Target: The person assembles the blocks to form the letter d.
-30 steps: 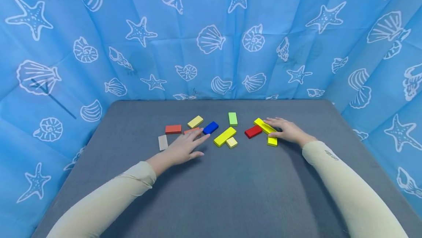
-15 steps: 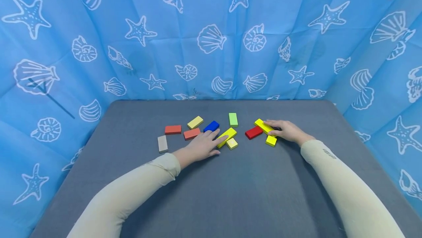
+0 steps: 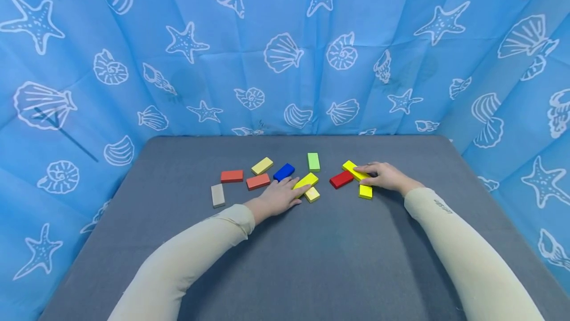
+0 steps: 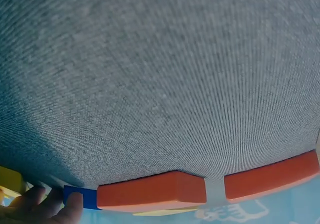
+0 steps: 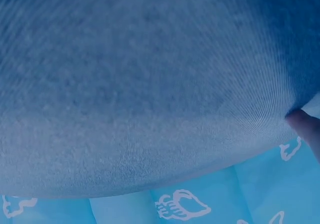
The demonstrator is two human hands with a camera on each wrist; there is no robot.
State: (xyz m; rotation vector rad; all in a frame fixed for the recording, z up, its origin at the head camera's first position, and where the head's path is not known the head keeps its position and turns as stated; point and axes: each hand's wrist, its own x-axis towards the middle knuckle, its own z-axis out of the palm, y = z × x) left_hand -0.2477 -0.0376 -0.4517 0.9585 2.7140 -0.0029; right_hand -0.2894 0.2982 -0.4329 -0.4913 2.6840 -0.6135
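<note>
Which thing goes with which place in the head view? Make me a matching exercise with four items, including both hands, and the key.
Things
1. left hand
2. grey block
3. right hand
4. light green block

Places
A. fingers at the long yellow block beside the red block
B. farthest back among the blocks
C. fingers over the long yellow block beside the blue block
D. farthest left among the blocks

Pairs: 1-C, 2-D, 3-A, 4-B

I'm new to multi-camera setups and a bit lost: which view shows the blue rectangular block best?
The head view: nearly all of the blue rectangular block shows, just beyond the left hand. The left wrist view shows only a piece, partly covered by a finger; the right wrist view shows none of it.
</note>
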